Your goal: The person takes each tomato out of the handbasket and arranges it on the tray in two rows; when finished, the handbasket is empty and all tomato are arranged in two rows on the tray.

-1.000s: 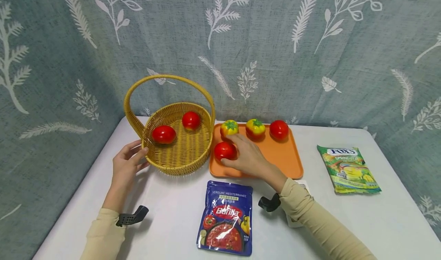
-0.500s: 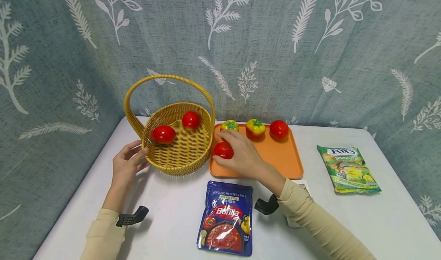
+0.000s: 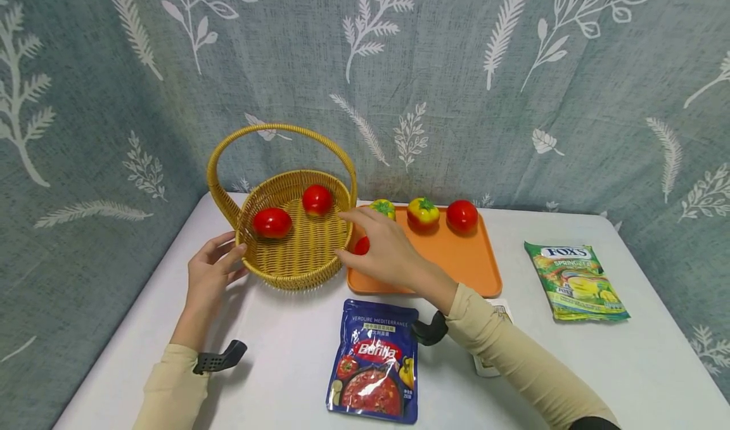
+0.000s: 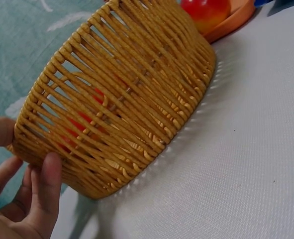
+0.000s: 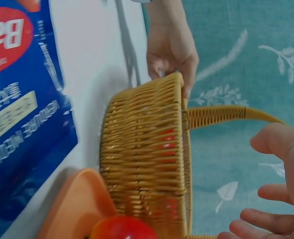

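Note:
My left hand holds the left rim of a yellow wicker basket, thumb outside and fingers behind the edge in the left wrist view. Two shiny red tomatoes lie inside the basket, whose tall handle stands up. My right hand is above the orange tray, its fingertips at the basket's right rim. Its thumb and fingers are spread apart with nothing between them in the right wrist view. Below it a red tomato sits on the tray, mostly covered by the hand in the head view.
Along the tray's back edge stand a yellow-red fruit with a green top, a similar one and a red tomato. A blue Barilla pouch lies in front, a green Fox's bag at right. A white pack is partly under the right forearm.
My right hand has moved left from around the tomato on the tray to the basket's right rim. The tomato stays on the tray. My left hand keeps its place on the basket.

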### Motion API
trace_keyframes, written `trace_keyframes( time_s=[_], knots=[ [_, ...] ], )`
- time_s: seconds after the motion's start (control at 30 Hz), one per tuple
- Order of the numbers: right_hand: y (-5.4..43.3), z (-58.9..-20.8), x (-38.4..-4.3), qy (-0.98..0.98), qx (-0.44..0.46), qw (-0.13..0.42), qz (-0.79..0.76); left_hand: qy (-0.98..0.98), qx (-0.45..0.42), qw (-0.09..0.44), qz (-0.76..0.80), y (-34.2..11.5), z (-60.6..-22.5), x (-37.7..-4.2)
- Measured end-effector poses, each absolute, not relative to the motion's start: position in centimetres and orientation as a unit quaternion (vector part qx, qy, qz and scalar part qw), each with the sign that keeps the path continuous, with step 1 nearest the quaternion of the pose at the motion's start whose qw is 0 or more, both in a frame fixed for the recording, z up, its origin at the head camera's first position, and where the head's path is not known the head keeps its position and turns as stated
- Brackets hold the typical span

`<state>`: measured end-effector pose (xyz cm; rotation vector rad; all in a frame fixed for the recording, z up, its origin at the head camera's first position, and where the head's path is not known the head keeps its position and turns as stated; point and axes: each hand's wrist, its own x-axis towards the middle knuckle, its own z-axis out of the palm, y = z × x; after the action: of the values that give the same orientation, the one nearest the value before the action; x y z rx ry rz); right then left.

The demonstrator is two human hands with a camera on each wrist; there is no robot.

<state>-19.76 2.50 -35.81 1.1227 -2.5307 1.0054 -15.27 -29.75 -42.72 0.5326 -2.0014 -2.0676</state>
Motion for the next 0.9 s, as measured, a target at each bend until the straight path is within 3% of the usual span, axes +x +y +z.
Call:
trace_keyframes(
  time_s=[0.27,0.57,0.9],
  knots=[
    [0.6,-35.0,-20.9,-0.865,0.374,0.045,0.333,-0.680,0.182,0.105,-0.702,-29.6,-42.8,-15.3],
    [-1.0,-35.2,-22.2,-0.875,0.364,0.020,0.318,-0.679,0.172,0.104,-0.706,-29.8,-42.9,-15.2],
    [-2.5,-35.6,-23.9,-0.870,0.345,-0.054,0.348,-0.675,0.182,0.103,-0.708,-29.7,-42.6,-15.2]
  ],
)
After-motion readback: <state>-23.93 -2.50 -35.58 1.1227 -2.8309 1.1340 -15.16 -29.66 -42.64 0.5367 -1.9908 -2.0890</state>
